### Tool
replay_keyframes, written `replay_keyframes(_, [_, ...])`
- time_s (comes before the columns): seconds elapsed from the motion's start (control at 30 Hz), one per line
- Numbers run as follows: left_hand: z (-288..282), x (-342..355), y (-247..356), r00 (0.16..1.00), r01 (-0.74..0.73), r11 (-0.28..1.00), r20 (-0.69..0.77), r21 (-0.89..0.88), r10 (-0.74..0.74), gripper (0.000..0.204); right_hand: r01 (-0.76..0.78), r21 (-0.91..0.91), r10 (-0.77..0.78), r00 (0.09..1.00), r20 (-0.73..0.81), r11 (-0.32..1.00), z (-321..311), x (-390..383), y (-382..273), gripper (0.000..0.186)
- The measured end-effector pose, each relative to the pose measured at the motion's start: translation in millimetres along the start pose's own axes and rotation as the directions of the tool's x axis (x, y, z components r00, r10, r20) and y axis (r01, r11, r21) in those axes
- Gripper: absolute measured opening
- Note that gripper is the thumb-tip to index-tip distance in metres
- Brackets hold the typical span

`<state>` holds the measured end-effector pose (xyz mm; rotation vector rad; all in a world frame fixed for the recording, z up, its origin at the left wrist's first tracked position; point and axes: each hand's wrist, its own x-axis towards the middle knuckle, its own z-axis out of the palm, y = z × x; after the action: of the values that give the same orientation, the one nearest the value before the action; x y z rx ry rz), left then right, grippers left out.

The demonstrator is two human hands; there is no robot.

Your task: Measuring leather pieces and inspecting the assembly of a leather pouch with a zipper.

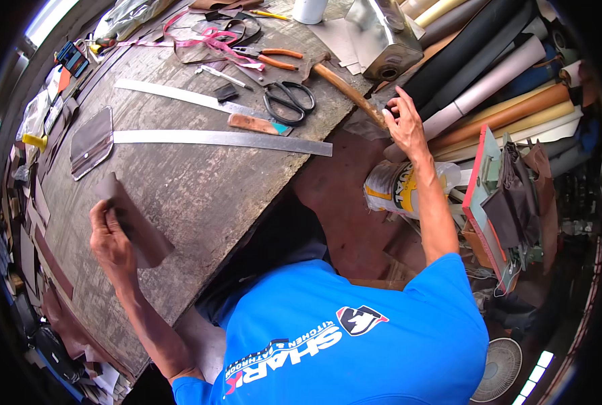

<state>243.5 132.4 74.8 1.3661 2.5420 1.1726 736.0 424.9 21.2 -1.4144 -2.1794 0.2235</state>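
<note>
My left hand is closed on a dark brown leather piece, which is bent over and held just above the worn tabletop. At the table's right edge my right hand has its fingers spread. It is beside the end of a hammer's wooden handle; whether the thumb touches the handle I cannot tell. A second dark leather piece with rounded corners lies ahead of my left hand, against the end of a long metal ruler.
Black-handled scissors, a knife with a wooden handle, another ruler, orange-handled pliers and pink tape lie on the table. A metal can stands at the far corner. Material rolls and a bucket are at the right.
</note>
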Motion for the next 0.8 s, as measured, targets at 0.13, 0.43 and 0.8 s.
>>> replay_keyframes(0.13, [13, -18, 115, 0.899, -0.205, 0.92, 0.306, -0.335, 0.312, 0.019, 0.228, -0.183, -0.216, 0.973, 0.08, 0.957, 9, 39, 53, 0.026])
replay_keyframes(0.43, [43, -17, 154, 0.6, -0.132, 0.751, 0.551, -0.647, 0.58, 0.027, 0.118, -0.305, 0.036, 0.888, 0.458, 0.945, 23, 99, 67, 0.052])
replay_keyframes(0.8, [147, -4, 48, 0.785, -0.401, 0.897, 0.435, -0.187, 0.441, 0.022, 0.235, -0.365, -0.134, 0.95, 0.281, 0.901, 11, 70, 60, 0.026])
